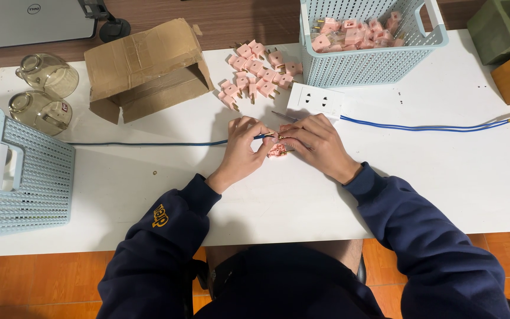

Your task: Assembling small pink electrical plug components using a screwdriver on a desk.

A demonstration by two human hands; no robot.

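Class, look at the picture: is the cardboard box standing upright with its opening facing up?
No. The cardboard box lies tipped on its side on the white table, its opening facing sideways.

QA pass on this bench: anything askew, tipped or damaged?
Yes. The cardboard box lies on its side, torn and crumpled; the light blue basket at left is tipped over too. Both glass cups lie sideways. Pink plugs sit loosely heaped.

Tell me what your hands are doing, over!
Left hand and right hand both pinching one pink plug with the blue wire at it. Loose pink plugs behind, apart. Nothing blocking.
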